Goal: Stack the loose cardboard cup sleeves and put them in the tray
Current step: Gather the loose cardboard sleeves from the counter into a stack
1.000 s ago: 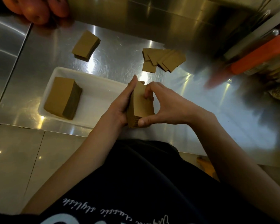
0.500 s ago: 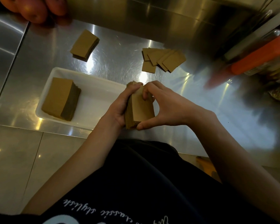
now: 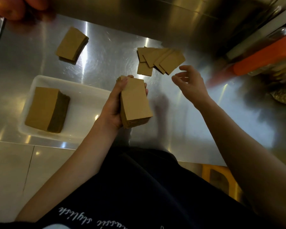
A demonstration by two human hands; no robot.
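The person stands close against a shiny steel table (image 3: pixel 106 52), looking down over a dark shirt with white script lettering (image 3: pixel 92 219). The left hand (image 3: pixel 113 107) is wrapped around a thick stack of brown cardboard cup sleeves (image 3: pixel 134 103), thumb along the near left side and fingertips showing at the far right edge, with the stack lifted above the table just to the right of the tray. The right hand (image 3: pixel 191 83) holds nothing; its fingers are spread and slightly curled, hovering just beside the fanned-out loose sleeves (image 3: pixel 160 60) that lie flat on the table further back. The white tray (image 3: pixel 82 103) sits on the left near the table's front edge, and a tall, squared-up stack of sleeves (image 3: pixel 45 109) already rests in its left half, leaving the right half bare. Another small neat pile of sleeves (image 3: pixel 71 44) lies on the table beyond the tray, well apart from the fanned ones. At the far left corner are some reddish round things (image 3: pixel 15 7), too blurred to name, and something orange (image 3: pixel 264 58) lies blurred at the right edge.
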